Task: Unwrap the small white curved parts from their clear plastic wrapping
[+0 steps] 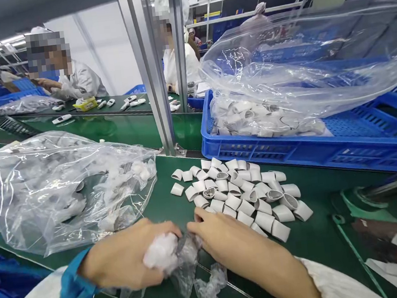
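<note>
Two bare hands: left hand (121, 258), fingers (168, 229) curled closed around a crumpled clear plastic bag (186, 260); right hand (238, 249), fingers (201, 218) narrowed on the same bag. Just ahead of the fingers, one heap of white sleeves (235, 192) on a green surface (160, 191); left of the heap, one filled clear bag (63, 193); beyond it, one blue crate (256, 149).

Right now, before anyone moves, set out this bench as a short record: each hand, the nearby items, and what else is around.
Left hand: clasps crumpled clear plastic film
Right hand: touches the same film
Nearest items: loose white curved plastic pieces on a green bench
Also present: clear bag of white pieces; blue plastic crate
Co-worker: person in a white coat, across the bench
</note>
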Demonstrator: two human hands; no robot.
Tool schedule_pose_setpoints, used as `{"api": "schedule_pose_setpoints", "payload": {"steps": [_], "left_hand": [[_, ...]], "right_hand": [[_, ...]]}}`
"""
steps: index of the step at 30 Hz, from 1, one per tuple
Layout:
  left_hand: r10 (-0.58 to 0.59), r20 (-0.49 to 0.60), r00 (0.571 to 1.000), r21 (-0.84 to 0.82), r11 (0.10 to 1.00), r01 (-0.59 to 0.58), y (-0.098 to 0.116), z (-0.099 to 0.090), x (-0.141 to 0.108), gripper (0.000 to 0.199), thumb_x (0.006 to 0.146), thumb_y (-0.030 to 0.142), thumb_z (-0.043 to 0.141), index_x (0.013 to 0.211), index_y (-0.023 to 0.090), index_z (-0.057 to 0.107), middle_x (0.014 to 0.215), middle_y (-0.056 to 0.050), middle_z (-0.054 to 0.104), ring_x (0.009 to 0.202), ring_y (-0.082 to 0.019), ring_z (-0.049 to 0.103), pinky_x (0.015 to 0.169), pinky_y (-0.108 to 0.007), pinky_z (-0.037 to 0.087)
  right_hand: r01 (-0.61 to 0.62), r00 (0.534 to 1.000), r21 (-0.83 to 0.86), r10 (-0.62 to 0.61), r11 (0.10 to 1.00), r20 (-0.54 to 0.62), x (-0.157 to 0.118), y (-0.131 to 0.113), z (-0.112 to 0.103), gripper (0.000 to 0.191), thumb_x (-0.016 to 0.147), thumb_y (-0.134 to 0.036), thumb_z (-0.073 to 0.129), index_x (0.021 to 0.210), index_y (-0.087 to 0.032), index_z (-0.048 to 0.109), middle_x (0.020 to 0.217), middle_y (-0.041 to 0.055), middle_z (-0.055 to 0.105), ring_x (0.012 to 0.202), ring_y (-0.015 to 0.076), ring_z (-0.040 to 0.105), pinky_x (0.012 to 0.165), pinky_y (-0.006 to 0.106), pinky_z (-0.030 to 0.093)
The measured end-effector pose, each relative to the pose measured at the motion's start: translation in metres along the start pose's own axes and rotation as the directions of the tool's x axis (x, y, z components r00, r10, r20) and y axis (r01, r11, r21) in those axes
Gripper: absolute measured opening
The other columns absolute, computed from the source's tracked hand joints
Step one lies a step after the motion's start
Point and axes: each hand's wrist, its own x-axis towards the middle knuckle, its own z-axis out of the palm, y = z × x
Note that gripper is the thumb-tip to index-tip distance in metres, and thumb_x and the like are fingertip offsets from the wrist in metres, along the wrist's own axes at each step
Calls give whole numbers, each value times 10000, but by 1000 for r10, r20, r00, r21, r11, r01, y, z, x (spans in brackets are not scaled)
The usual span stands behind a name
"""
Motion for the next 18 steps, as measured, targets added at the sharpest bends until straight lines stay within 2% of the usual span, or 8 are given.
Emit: {"api": "schedule_pose_setpoints", "payload": {"steps": [2,4,6,9,11,13,16,18], "left_hand": [[-23,88,996,85,996,16,1,9,-11,153,781,365,646,851,230,637,663,-13,585,699,-240,632,600,-297,462],[-54,175,983,157,987,26,3,19,-18,119,789,339,623,849,235,624,683,-11,590,711,-237,628,618,-288,443],[-90,281,956,232,972,23,2,27,-22,73,796,292,591,842,237,605,723,-12,604,710,-230,615,615,-282,414],[-133,399,907,325,946,-4,-3,31,-27,65,806,180,493,783,233,524,755,-6,592,672,-210,566,606,-288,364],[-124,412,903,353,935,-32,-6,31,-28,103,776,136,459,734,228,441,731,4,551,632,-200,508,605,-295,338],[-90,385,918,349,936,-55,-8,28,-25,105,740,151,472,716,227,404,705,6,521,605,-196,455,609,-302,326],[-32,301,953,280,958,-57,-3,24,-14,52,738,233,501,720,223,453,690,-5,530,598,-197,450,617,-308,327],[8,223,975,209,976,-56,2,22,-4,65,763,281,512,742,219,502,709,-8,545,617,-199,477,629,-304,336]], "right_hand": [[41,997,178,-27,983,-75,0,12,-8,206,918,-32,493,891,-157,655,952,73,594,700,151,552,590,275,357],[73,992,292,-40,954,-118,-3,29,-20,243,970,-130,483,792,-160,646,856,47,623,709,146,571,651,271,405],[56,992,368,-9,928,-129,-7,48,-34,311,1000,-235,451,765,-176,647,729,18,631,637,142,581,632,269,429],[4,958,516,145,857,-249,-13,78,-50,289,959,-400,495,865,-190,671,940,51,690,672,167,613,619,289,457],[-23,896,530,253,847,-365,-16,94,-55,327,931,-455,496,845,-184,657,1150,79,662,680,166,604,642,315,467],[-68,801,506,349,860,-486,-16,104,-57,313,922,-444,493,883,-185,664,1189,89,652,805,206,623,738,347,471],[-107,644,398,368,911,-670,-17,111,-59,288,931,-402,476,870,-191,663,1164,87,662,1087,281,571,939,408,408],[-96,593,377,357,921,-721,-19,113,-63,309,944,-392,460,819,-193,660,1185,82,660,1150,291,548,998,423,374]]}}
